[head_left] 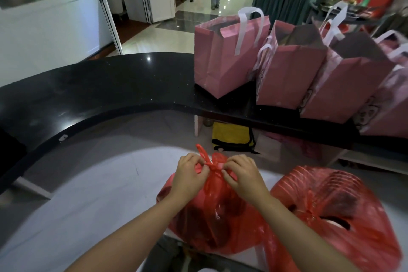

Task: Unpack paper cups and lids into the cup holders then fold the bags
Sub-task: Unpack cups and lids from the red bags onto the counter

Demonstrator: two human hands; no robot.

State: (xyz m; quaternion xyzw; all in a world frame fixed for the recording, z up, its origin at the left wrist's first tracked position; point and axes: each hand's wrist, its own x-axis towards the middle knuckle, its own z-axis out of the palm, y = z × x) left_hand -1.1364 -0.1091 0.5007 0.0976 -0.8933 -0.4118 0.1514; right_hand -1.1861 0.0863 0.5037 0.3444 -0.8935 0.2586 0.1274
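At lower centre of the frame, the left hand (190, 174) and right hand (242, 174) each pinch the knot (212, 166) tying a red plastic bag (212, 223) on the grey counter (88, 194), each grip narrow. A second red bag (344, 212) lies just right. Pink paper bags (287, 68) stand upper right.

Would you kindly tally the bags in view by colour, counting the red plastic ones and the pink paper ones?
Red plastic bags: 2 (knotted one being worked, second beside it)
Pink paper bags: at least 4, first, more cut off at the frame's edge
Total: at least 6
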